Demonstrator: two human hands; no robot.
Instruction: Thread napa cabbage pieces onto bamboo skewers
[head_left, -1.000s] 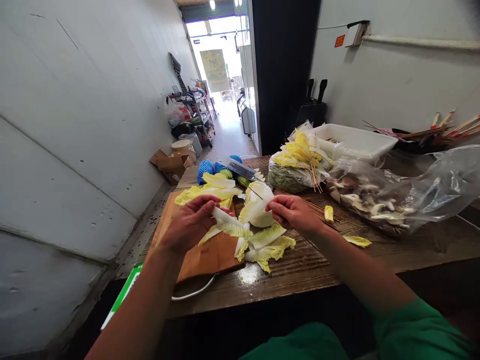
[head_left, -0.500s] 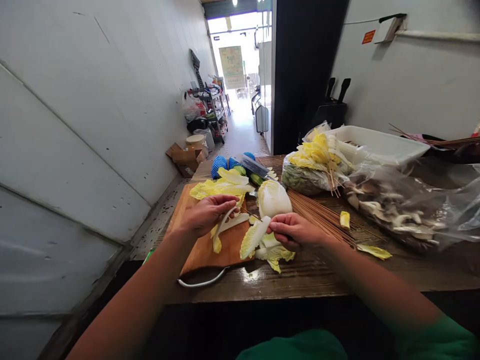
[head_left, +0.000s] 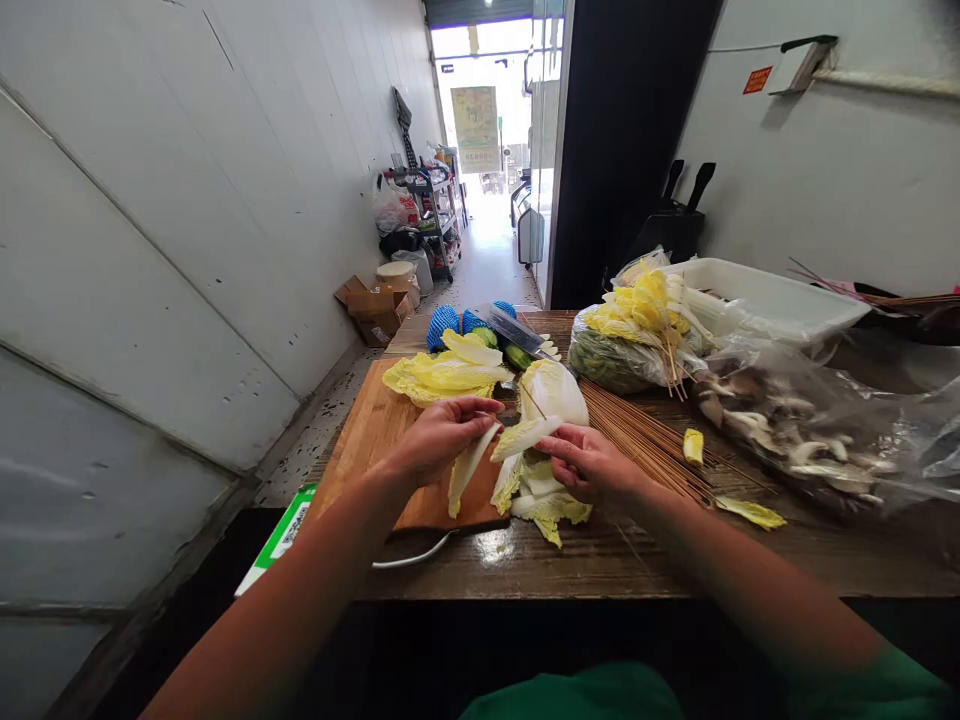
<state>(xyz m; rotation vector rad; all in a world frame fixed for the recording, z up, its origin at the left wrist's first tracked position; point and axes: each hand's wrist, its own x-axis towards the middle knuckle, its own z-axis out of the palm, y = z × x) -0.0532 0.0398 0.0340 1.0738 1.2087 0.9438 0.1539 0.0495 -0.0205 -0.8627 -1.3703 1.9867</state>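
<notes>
My left hand (head_left: 454,432) is closed on a pale strip of napa cabbage leaf (head_left: 471,472) that hangs over the cutting board (head_left: 360,440). Pinched in my right hand (head_left: 589,460) is another cabbage leaf piece (head_left: 523,437), its tip pointing left toward my left hand. A thin skewer (head_left: 534,402) slants up just above this piece; where its lower end goes is hidden. Behind my right hand sits a cabbage head (head_left: 559,393). More cut leaves (head_left: 546,505) lie below it, and large yellow leaves (head_left: 442,378) rest at the board's far end.
A knife (head_left: 517,330) lies by blue-netted produce (head_left: 442,325). Loose skewers (head_left: 637,440) spread across the table on the right. Beyond are skewered cabbage leaves (head_left: 637,310) on a bag of greens (head_left: 607,355), a white tub (head_left: 780,300) and a bag of mushrooms (head_left: 795,430).
The skewer ran between my hands before and now slants up above the right-hand piece. My left hand has moved slightly right, and the right-hand leaf has turned more level. The view has shifted slightly.
</notes>
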